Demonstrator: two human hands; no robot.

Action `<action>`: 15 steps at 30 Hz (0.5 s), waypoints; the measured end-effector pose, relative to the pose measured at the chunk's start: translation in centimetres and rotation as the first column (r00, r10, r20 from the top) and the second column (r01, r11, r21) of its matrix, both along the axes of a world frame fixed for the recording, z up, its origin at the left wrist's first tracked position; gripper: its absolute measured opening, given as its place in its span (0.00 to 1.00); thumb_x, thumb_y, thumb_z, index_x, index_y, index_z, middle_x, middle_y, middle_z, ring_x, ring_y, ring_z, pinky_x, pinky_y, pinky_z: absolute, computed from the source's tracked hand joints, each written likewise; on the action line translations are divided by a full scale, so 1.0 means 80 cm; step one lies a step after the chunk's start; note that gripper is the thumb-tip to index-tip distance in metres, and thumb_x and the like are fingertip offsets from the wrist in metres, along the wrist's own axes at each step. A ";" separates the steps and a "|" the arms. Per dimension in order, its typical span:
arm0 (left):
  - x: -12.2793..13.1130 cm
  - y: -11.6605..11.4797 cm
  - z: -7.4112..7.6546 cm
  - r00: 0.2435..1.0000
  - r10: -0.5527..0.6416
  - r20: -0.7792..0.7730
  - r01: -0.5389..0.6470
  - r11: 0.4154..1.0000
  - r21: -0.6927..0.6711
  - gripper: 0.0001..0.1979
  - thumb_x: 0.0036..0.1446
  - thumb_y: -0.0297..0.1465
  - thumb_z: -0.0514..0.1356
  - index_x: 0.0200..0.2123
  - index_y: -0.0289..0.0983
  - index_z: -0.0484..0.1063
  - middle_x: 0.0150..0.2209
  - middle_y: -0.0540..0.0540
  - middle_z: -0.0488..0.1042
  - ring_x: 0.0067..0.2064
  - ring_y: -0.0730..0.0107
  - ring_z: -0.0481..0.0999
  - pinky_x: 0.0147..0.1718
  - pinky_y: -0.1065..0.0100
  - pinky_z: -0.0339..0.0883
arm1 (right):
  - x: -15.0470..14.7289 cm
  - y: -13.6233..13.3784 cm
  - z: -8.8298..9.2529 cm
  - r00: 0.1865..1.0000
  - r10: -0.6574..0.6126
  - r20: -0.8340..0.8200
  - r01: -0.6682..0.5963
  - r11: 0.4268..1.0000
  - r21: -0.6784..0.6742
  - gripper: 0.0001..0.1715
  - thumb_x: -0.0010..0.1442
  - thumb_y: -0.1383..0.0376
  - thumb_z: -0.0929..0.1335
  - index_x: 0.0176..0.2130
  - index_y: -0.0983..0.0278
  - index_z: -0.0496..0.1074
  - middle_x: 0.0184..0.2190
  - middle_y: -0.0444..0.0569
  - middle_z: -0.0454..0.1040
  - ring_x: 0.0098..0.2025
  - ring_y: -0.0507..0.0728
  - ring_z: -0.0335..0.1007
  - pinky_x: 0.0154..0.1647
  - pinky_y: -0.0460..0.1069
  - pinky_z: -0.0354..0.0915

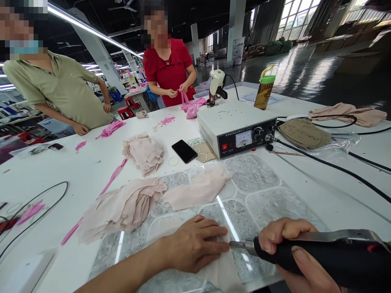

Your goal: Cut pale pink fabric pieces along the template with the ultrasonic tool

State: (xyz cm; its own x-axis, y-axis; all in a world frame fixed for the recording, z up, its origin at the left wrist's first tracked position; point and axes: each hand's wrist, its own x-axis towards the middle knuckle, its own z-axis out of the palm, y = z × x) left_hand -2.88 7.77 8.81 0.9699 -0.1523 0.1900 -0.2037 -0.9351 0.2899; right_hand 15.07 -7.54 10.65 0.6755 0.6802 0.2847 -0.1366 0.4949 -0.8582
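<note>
Pressing flat: left hand (195,244), fingers spread on pale fabric piece (220,272), well in front of white control box (236,128); right hand (287,240) wrapped tight around black cutter (330,256), metal tip touching the fabric beside left fingertips.

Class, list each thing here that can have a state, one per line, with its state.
Left hand, flat, pressing the pale fabric piece.
Right hand, closed around the handheld tool.
Tool tip, down at the fabric piece's edge.
Phone, screen dark, lying flat.
Bottle, upright, cap on.
</note>
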 end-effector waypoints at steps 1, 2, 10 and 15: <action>0.000 0.002 -0.001 1.000 -0.002 -0.009 0.002 1.000 0.008 0.13 0.70 0.35 0.51 0.52 0.39 0.70 0.57 0.45 0.72 0.54 0.62 0.71 0.51 0.63 0.61 | 0.001 0.000 0.000 1.000 0.003 0.010 -0.003 1.000 0.010 0.11 0.58 0.57 0.70 0.28 0.59 0.68 0.21 0.45 0.68 0.20 0.54 0.67 0.19 0.50 0.69; 0.000 0.004 -0.003 1.000 -0.007 -0.022 0.007 1.000 0.018 0.14 0.70 0.35 0.51 0.53 0.40 0.70 0.58 0.45 0.71 0.55 0.62 0.71 0.52 0.63 0.60 | 0.002 0.000 -0.001 1.000 0.001 0.005 -0.002 1.000 0.021 0.11 0.58 0.57 0.70 0.29 0.59 0.69 0.21 0.44 0.68 0.20 0.53 0.67 0.20 0.49 0.69; 0.011 0.030 0.003 0.996 -0.065 -0.066 0.069 0.996 0.057 0.13 0.69 0.34 0.52 0.52 0.39 0.71 0.58 0.45 0.71 0.57 0.61 0.70 0.55 0.62 0.60 | 0.003 -0.017 -0.015 0.979 -0.103 -0.176 0.109 0.994 0.023 0.12 0.54 0.55 0.71 0.29 0.59 0.69 0.21 0.43 0.65 0.19 0.52 0.63 0.19 0.49 0.67; 0.007 0.021 0.009 0.998 -0.023 -0.061 0.028 0.995 0.093 0.14 0.69 0.32 0.52 0.54 0.37 0.70 0.59 0.43 0.70 0.60 0.60 0.68 0.59 0.59 0.59 | -0.003 -0.011 -0.023 0.964 -0.110 -0.244 0.135 0.987 0.087 0.11 0.51 0.55 0.72 0.29 0.59 0.71 0.21 0.42 0.65 0.18 0.50 0.62 0.18 0.47 0.66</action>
